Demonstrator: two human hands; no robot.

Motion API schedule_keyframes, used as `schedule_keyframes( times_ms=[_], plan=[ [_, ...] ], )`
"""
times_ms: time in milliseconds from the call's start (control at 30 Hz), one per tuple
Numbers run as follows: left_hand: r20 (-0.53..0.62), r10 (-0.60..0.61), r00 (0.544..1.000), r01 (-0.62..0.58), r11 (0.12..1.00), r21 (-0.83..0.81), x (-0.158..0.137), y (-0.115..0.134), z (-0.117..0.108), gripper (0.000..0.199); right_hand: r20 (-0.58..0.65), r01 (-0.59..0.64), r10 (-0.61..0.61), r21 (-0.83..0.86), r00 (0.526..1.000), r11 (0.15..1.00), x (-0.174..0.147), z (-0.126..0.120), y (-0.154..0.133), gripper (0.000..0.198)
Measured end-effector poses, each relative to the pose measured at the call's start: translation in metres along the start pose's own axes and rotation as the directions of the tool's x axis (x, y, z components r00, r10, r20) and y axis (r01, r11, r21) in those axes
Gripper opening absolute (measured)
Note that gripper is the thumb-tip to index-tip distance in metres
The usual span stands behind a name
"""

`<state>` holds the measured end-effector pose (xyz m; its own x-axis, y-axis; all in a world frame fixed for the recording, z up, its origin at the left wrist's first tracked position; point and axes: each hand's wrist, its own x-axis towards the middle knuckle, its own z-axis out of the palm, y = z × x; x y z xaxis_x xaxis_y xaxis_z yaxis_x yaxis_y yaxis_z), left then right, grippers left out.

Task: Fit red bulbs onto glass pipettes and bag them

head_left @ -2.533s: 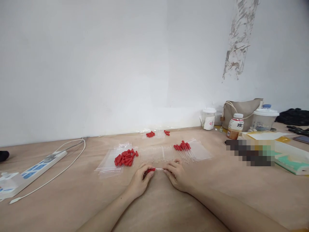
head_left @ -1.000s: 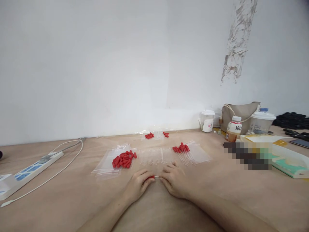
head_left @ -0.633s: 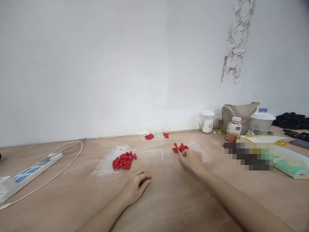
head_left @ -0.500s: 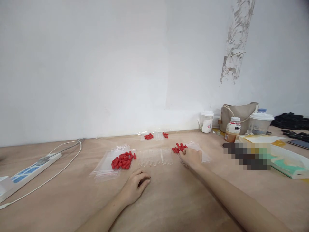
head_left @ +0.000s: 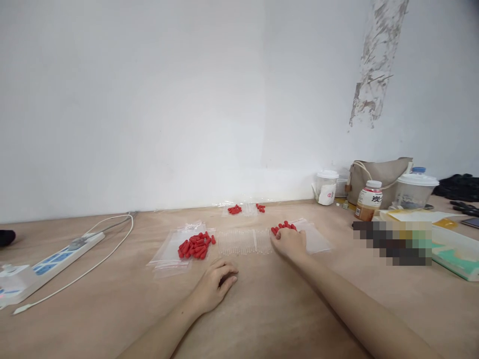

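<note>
My left hand [head_left: 216, 285] rests on the table with thumb and fingers apart and nothing between them. Just beyond it lies a heap of red rubber dropper bulbs [head_left: 195, 246] on clear zip bags [head_left: 167, 255]. To the right runs a row of thin glass tubes [head_left: 239, 242], side by side. At the row's right end my right hand [head_left: 290, 243] is closed, its fingertips turned down and hidden from me. More red bulbs [head_left: 284, 226] show right behind its knuckles, beside another stack of clear zip bags [head_left: 316, 238].
By the wall lies a clear bag [head_left: 249, 210] with red bulbs and tubes. A power strip [head_left: 56, 262] with a white cable is at left. At right stand a lidded cup [head_left: 326, 188], a bottle [head_left: 368, 200], a grey-beige bag [head_left: 379, 172] and a white tray [head_left: 458, 249].
My right hand has shifted slightly left relative to the tubes and now covers the glass ends seen below it before. My left hand stays in place. The whole view has swung a little left.
</note>
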<state>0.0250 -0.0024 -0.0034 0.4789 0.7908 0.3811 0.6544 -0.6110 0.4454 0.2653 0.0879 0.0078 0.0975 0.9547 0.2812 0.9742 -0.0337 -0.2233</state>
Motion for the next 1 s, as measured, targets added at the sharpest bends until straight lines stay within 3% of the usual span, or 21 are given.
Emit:
schedule_keyframes(
  times_ms=[167,433,500,600,700,800,900,1000],
  plan=[
    [0.005,-0.013,1.0,0.013,1.0,-0.011,-0.001,0.001,0.0,0.018,0.105,-0.055,0.059,-0.037,0.993,0.998,0.018,0.01,-0.015,0.023],
    [0.015,0.005,1.0,-0.005,1.0,0.003,-0.003,0.001,0.001,0.018,0.227,-0.08,0.091,-0.057,0.97,0.995,0.035,0.01,-0.016,0.018],
    [-0.029,-0.008,1.0,0.009,0.999,0.048,-0.002,-0.001,0.002,0.016,0.238,-0.067,0.082,-0.069,0.968,0.995,0.035,0.011,-0.016,0.018],
    [-0.194,-0.061,0.979,0.107,0.966,0.236,0.004,-0.008,-0.003,0.013,0.245,-0.037,0.058,-0.091,0.968,0.995,0.034,0.012,-0.016,0.017],
    [-0.308,-0.121,0.944,0.261,0.845,0.467,0.018,-0.022,-0.017,0.008,0.212,0.008,0.014,-0.104,0.977,0.995,0.028,0.007,-0.017,0.018],
    [-0.314,-0.156,0.936,0.328,0.709,0.625,0.034,-0.038,-0.03,0.01,0.143,0.083,-0.067,-0.108,0.987,0.991,0.01,-0.004,-0.017,0.025],
    [-0.303,-0.165,0.938,0.332,0.672,0.662,0.048,-0.051,-0.033,0.011,0.072,0.181,-0.174,-0.108,0.982,0.977,-0.018,-0.015,-0.017,0.027],
    [-0.289,-0.158,0.944,0.317,0.666,0.675,0.055,-0.059,-0.029,0.014,-0.074,0.326,-0.339,-0.148,0.938,0.934,-0.048,-0.019,-0.016,0.025]
  ],
)
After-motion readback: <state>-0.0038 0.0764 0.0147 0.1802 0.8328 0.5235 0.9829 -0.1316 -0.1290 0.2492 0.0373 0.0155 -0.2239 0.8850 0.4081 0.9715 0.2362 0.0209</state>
